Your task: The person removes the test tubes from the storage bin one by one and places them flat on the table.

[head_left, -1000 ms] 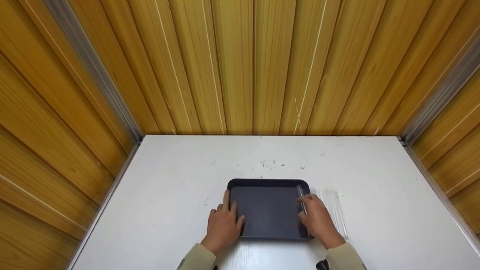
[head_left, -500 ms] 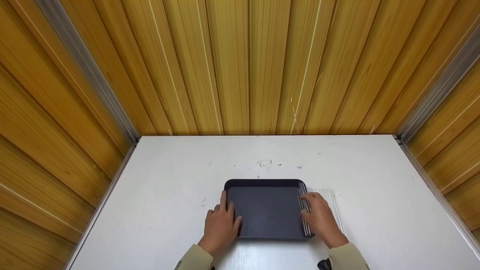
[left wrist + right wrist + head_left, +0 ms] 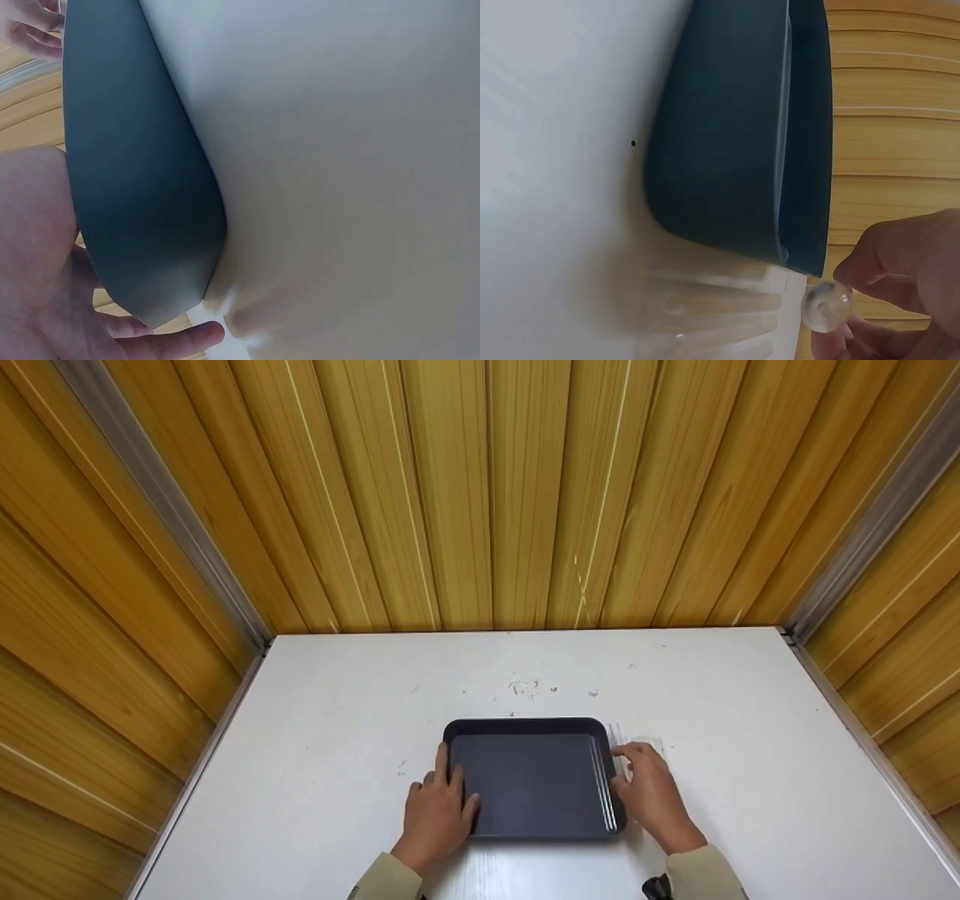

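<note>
A dark, shallow rectangular tray (image 3: 525, 784) lies on the white table, with several thin clear tubes (image 3: 604, 787) side by side along the inside of its right wall. My left hand (image 3: 436, 810) rests over the tray's left rim, thumb inside and a straight finger along the outside. Just outside the right rim is my right hand (image 3: 651, 791). Between its thumb and fingers, it pinches a clear tube (image 3: 826, 306), whose rounded end shows close to the tray's edge in the right wrist view.
More clear tubes (image 3: 727, 326) lie on the table to the right of the tray, partly hidden by the right hand in the head view. Wood-patterned panels (image 3: 525, 495) stand behind the white table (image 3: 337, 720) and at both sides.
The right hand laid a tube along the tray's right wall, let go, and moved right over the rim, where it now pinches another tube. The left hand stays on the left rim.
</note>
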`<state>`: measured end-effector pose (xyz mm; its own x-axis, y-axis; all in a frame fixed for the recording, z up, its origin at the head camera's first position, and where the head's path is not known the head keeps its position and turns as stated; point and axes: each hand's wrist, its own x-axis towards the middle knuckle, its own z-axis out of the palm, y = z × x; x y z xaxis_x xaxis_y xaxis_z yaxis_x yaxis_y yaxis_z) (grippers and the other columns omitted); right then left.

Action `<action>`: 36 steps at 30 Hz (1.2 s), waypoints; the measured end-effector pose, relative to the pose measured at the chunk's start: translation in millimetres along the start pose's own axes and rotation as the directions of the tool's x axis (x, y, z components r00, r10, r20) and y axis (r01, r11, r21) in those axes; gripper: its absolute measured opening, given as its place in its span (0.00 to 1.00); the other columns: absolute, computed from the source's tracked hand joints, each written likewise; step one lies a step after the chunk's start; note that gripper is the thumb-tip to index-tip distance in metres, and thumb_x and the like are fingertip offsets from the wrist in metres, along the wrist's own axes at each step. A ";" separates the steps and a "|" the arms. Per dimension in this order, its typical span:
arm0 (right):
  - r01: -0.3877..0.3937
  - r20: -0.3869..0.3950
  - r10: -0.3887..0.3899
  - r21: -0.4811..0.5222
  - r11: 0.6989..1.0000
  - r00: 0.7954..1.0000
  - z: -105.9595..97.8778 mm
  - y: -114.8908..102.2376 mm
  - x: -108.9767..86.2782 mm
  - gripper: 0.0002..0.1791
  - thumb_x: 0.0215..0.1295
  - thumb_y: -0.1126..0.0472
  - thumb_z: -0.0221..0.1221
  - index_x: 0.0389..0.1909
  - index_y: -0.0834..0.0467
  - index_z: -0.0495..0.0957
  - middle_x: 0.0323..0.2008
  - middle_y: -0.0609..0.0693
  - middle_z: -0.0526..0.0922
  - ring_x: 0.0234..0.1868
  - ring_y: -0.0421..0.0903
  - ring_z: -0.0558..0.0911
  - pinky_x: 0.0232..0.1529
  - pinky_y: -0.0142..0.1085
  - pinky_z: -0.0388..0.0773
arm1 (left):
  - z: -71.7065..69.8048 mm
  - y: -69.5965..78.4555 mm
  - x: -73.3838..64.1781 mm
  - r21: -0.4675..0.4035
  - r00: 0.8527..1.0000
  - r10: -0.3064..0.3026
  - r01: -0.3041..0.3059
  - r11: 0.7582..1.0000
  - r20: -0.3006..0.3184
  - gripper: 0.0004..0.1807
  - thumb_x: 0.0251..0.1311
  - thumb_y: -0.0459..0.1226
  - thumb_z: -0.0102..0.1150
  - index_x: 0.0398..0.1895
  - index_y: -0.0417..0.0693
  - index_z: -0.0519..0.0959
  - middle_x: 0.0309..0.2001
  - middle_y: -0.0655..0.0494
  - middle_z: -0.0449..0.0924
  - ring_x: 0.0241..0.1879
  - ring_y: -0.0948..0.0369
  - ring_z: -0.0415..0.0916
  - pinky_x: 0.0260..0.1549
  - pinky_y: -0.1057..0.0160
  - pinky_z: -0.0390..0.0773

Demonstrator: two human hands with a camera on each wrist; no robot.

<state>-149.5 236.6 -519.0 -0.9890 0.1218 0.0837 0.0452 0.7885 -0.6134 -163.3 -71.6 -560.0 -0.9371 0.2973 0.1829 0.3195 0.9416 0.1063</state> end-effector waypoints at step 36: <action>-0.024 0.005 0.024 -0.048 0.999 1.000 -22.5 42.6 -0.9 0.21 0.57 0.73 0.57 0.54 0.69 0.75 0.58 0.70 0.71 0.49 0.63 0.79 0.47 0.53 0.76 | 2.1 1.8 -0.2 0.013 1.000 -0.006 0.006 1.000 -0.021 0.31 0.64 0.54 0.55 0.60 0.39 0.76 0.72 0.37 0.57 0.45 0.53 0.79 0.41 0.51 0.77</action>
<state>-143.5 283.7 -527.5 -0.9884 0.1375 0.0650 0.0752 0.8135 -0.5767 -162.9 -69.7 -562.0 -0.9357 0.2888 0.2026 0.3123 0.9452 0.0950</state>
